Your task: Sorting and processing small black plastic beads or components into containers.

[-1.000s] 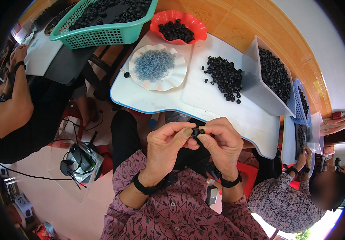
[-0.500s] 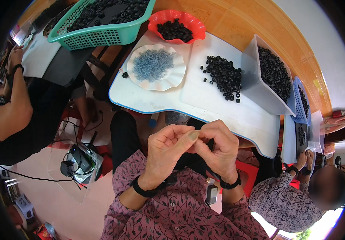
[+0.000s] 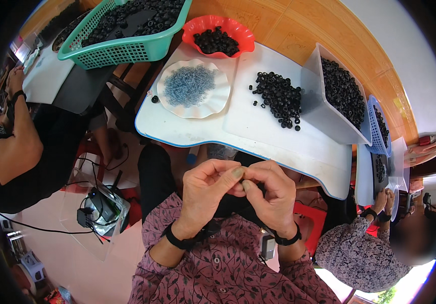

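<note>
Down in the lower centre of the frame, both hands are up over the lap, just short of the near edge of the white table (image 3: 187, 133), and it's all fingertip work here! The left hand (image 3: 209, 188) comes in angled up and to the right, thumb laid along the top, its tip pressed toward the index finger; the right hand (image 3: 271, 192) mirrors it, fingers curled, thumb pointing up and to the left. The tips meet in a tight two-handed pinch, and between them sits a small dark piece (image 3: 242, 179), mostly hidden by the fingers, so its shape can't be made out. Wrists low, forearms rising from the lower edge, a black wristband (image 3: 177, 239) around the left one. Beyond the hands, a loose pile of black rings (image 3: 279, 99) spreads across the table, right up beside a translucent bin (image 3: 324, 115) full of more. Over to the left of the pile, a white scalloped plate (image 3: 221, 96) carries little blue-grey bits (image 3: 190, 85), and at the top centre a red bowl (image 3: 244, 41) holds black pieces, with a green basket (image 3: 121, 53) in the upper left.
</note>
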`<state>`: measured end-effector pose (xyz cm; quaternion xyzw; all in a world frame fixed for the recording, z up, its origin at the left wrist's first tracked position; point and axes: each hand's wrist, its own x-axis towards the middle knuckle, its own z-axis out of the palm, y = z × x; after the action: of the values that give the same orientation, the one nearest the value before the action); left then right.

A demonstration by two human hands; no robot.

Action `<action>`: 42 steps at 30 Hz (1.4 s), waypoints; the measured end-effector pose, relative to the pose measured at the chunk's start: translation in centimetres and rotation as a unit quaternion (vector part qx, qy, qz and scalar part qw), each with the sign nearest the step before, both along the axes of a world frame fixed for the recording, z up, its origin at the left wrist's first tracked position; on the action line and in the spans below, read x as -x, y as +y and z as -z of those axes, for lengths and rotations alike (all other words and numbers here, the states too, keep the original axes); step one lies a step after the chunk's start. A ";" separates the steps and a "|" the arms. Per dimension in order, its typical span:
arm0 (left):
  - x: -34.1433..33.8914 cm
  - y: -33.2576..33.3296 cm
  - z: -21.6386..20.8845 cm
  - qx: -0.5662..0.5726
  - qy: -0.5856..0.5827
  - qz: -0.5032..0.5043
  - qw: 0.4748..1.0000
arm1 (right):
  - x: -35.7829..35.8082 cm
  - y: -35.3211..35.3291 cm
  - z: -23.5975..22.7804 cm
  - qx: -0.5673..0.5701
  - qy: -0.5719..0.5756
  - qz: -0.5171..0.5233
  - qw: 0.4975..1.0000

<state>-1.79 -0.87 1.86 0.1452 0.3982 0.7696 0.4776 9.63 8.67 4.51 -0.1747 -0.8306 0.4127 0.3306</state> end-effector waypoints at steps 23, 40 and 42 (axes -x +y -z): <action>0.0 1.0 3.5 0.008 0.032 -0.050 0.998 | 4.3 -1.0 4.0 0.272 -0.051 0.055 0.959; 2.3 1.3 3.7 -0.190 -0.195 0.021 0.962 | 3.3 -0.1 1.3 0.206 -0.004 -0.054 0.977; 2.3 1.2 3.9 -0.174 -0.173 0.011 0.969 | 3.4 -0.1 0.8 0.205 -0.014 -0.066 0.976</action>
<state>-4.07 0.32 -2.02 0.0946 0.1677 0.8354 0.5148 6.20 8.56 3.68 -0.1890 -0.7428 0.5926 0.2478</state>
